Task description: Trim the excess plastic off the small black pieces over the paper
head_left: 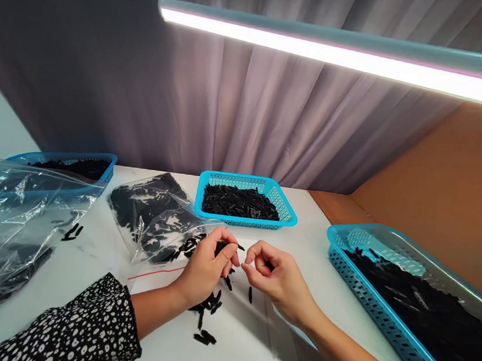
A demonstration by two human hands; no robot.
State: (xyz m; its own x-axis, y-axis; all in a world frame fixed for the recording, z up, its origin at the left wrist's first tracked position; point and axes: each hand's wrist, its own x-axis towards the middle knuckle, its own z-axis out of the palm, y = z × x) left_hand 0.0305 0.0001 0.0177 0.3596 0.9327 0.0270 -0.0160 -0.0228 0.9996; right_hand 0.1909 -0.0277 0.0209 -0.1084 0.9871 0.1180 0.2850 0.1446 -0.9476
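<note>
My left hand (213,261) is closed, thumb against fingers, on a small black strip (240,247) whose tip sticks out to the right. More black shows inside its grip. Just to the right, my right hand (278,276) is closed in a pinch; a bit of something dark shows within its curled fingers, too hidden to make out. Below the hands, loose black strips (205,337) lie on the white table (245,351). One single strip (250,294) lies under my right hand. Left of my left hand, a clear zip bag (156,218) with black strips spills some at its mouth.
A blue basket (244,222) of black strips stands at the back. A larger blue basket (384,317) is on the right, another blue basket (112,166) at the back left. A big clear bag (24,204) covers the left side. A tube lamp (336,55) hangs above.
</note>
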